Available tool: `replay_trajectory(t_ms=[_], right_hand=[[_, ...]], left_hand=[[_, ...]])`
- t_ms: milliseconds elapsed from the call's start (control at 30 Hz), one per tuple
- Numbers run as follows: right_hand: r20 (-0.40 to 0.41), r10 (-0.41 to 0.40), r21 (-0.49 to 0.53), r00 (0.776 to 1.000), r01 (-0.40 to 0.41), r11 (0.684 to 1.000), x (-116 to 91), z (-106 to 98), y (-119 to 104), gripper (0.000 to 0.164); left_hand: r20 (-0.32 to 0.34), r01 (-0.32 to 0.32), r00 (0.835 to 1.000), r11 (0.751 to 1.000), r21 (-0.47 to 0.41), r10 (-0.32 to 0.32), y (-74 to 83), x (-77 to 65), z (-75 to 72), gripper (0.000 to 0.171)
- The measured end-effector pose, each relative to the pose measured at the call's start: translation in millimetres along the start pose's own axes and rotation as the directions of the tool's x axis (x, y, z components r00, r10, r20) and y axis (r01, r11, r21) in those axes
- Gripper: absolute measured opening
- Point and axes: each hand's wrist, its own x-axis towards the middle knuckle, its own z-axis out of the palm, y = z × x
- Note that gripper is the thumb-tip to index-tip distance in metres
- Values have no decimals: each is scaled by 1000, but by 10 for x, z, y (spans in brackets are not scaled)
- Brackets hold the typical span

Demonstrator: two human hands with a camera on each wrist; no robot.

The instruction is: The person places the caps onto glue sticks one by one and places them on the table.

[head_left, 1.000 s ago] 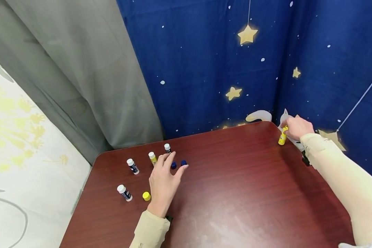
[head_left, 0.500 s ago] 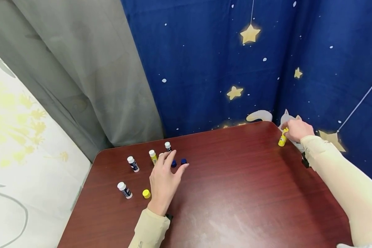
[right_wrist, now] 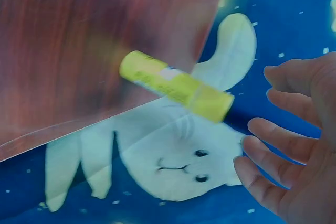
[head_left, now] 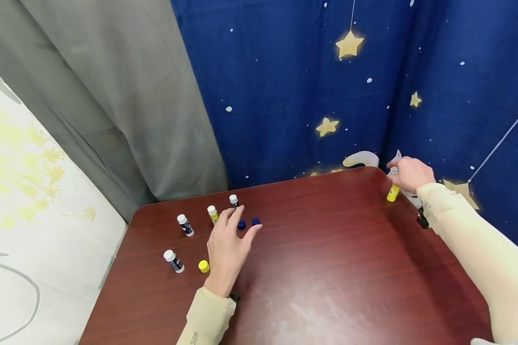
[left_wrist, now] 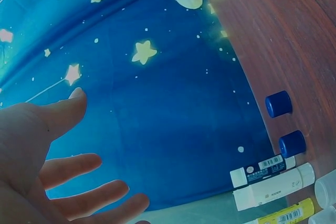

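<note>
"Far right of the head frame, what changed?"

"Right hand (head_left: 411, 173) let go of the yellow glue stick (head_left: 393, 193). Half a second ago its fingers were round the top; now they're parted and hold nothing. Right wrist view shows a gap between fingertips and stick."

"Meaning?"

"Reads as set down. Stick looks upright on its own near the far right corner of the counter (head_left: 311, 268). My call: that placement is done."

"Left hand (head_left: 226, 251)?"

"Lower centre-left, no real change: thumb and fingers spread, nothing held. Blue caps (head_left: 241, 224) near its fingertips, yellow cap (head_left: 204, 266) left of the wrist, white-topped glue sticks (head_left: 174, 261) standing loosely grouped at left. A white stick (left_wrist: 273, 188) shows clearly only in the left wrist view."

"Materials?"

"Sticks: slim cylinders, probably smooth plastic, printed labels; the yellow one's lettering is blurred. Caps: short, squat cylinders. Counter: reddish-brown wood grain, glossy patch lower centre, rounded corners. Behind it, blue curtain (head_left: 280, 96) printed with stars, plus a pale cat print (right_wrist: 178, 169) by the stick. Grey curtain (head_left: 112, 86), upper left, hangs in soft folds."
</note>
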Motion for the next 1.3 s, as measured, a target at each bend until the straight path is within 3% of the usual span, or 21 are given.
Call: replay_trajectory(t_ms=[367, 667, 867, 1100, 1300], right_hand=[[-68, -85, -25, 994, 83, 996, 69, -193, -482, 45], [-150, -219, -47, 964, 215, 976, 28, -275, -1006, 45], [-243, -322, -72, 915, 314, 947, -66, -268, -1442, 47], [-347, -464, -106, 815, 457, 883, -218, -215, -1873, 47], [-336, -497, -96, 800, 496, 863, -350, -195, -2174, 48]], left_hand=[[3, 10, 1000, 1000, 27, -10, -49, 7, -62, 66], [-14, -15, 1000, 999, 29, 15, -90, 30, -48, 65], [-9, -6, 1000, 999, 41, 7, -126, 48, -73, 65], [-5, 1, 1000, 999, 41, 0, -120, 61, -91, 66], [-16, -4, 1000, 999, 42, 4, -108, 67, -104, 65]])
